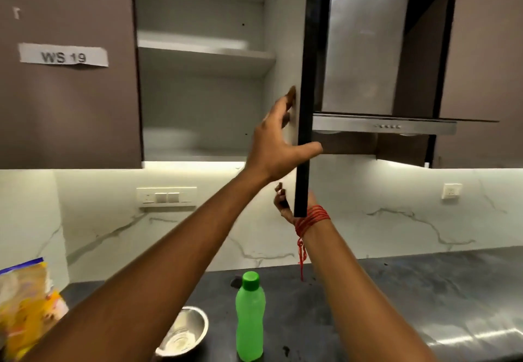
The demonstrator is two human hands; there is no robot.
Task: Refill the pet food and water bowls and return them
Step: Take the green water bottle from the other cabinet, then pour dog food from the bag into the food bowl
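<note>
Handling the open brown wall-cabinet door (304, 107), seen edge-on: left hand (278, 146) spread flat on its pale inner face, thumb across the dark edge; right hand (285, 202) at its bottom corner, largely hidden, grip cannot be told; cabinet shelves (203, 53) bare, white laminate; judged a storage step. Round steel bowl (184, 330), smooth green plastic bottle (250, 316) and crinkled yellow food bag (25, 305) stand near on the dark stone counter (424, 291); next move probably needs the door swung shut.

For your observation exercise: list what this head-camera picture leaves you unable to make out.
- Right hand: mostly hidden behind the black-edged cabinet door; its grip unclear.
- Yellow printed packet: cut by the left edge, blurred.
- Shiny steel bowl: partly behind the left forearm; contents indistinct.
</note>
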